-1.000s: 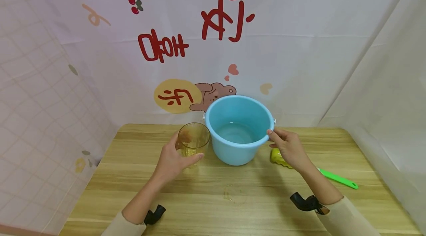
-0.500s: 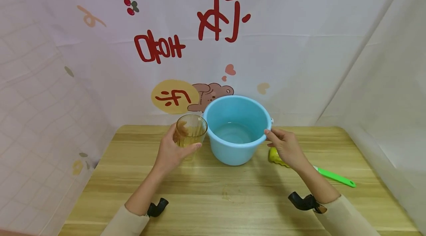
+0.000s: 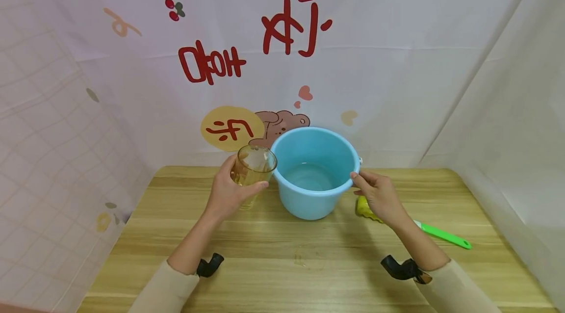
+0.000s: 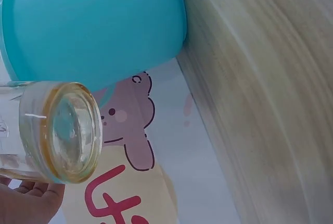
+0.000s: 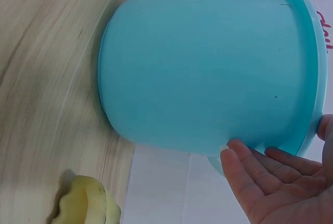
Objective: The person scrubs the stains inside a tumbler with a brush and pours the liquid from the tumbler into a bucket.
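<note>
An amber drinking glass [image 3: 252,178] is gripped in my left hand [image 3: 224,194], thumb on its near side. It is raised beside the left rim of a light-blue bucket [image 3: 309,203] and leans slightly toward it. The left wrist view shows the glass's thick base [image 4: 73,135] off the table. Shallow water [image 3: 311,177] lies in the bucket, which stands upright. With the thumb on top of the rim and fingers underneath against the outer wall, my right hand [image 3: 380,196] pinches the bucket's right side.
On the wooden table [image 3: 247,278], right of the bucket, lies a brush with a yellow sponge head [image 3: 367,209] and green handle [image 3: 446,235], partly hidden by my right arm. A small wet patch [image 3: 301,257] marks the table's middle. A printed cloth [image 3: 379,82] hangs behind.
The left hand has lifted the glass up from low beside the bucket, and its top now tilts toward the bucket's rim. The right hand stays on the rim; the view shifted slightly.
</note>
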A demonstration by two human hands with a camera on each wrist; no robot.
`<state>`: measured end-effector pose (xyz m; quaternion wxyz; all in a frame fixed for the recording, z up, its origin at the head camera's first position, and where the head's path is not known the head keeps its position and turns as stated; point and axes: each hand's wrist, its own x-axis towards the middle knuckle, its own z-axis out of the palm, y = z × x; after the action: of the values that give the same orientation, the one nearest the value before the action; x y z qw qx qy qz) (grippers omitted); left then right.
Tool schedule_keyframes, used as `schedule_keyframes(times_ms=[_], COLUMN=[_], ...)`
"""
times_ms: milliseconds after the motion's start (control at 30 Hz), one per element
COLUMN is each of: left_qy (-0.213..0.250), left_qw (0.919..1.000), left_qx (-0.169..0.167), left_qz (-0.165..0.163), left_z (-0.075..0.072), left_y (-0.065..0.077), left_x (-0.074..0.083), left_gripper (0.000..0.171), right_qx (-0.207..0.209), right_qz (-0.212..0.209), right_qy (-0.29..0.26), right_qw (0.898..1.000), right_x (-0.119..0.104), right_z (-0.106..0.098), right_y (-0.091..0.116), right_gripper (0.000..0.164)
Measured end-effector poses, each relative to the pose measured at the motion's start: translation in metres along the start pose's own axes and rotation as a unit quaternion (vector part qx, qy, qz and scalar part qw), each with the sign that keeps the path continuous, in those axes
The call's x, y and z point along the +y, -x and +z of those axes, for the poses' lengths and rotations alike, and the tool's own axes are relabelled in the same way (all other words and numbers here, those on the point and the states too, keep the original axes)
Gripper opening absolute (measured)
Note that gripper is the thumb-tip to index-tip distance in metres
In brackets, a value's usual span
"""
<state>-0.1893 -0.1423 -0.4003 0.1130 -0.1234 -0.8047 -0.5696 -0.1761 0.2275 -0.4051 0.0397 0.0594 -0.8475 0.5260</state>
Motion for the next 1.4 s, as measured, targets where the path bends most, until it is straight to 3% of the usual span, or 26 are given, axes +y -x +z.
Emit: schedule_keyframes(times_ms=[400,733,1033,1400], left_qy=[-0.029,-0.059,-0.060,-0.102], left_qw=[0.9995,0.9981,0.9980,0.9944], left_qx=[-0.011,-0.008,-0.011,-0.021], left_qz=[0.004,0.014,0.018,0.017], left_z=[-0.002,-0.001,0.000,0.002], left_y=[-0.014,-0.024,-0.034,-0.039], left_x=[0.010,0.017,0.023,0.028], left_gripper=[0.072,0.088,0.093,0.093], right_qx=[-0.001,0.001,-0.001,0.002], right_qz=[0.002,0.002,0.001,0.001], right_qy=[-0.002,-0.012,-0.012,-0.005], right_qw=[1.000,1.000,1.000,1.000], right_x=[-0.002,-0.003,-0.001,-0.001], right_z=[0.001,0.001,0.001,0.000], right_y=[0.001,0.001,0.002,0.002], right_gripper=[0.053,0.049,0.049,0.051])
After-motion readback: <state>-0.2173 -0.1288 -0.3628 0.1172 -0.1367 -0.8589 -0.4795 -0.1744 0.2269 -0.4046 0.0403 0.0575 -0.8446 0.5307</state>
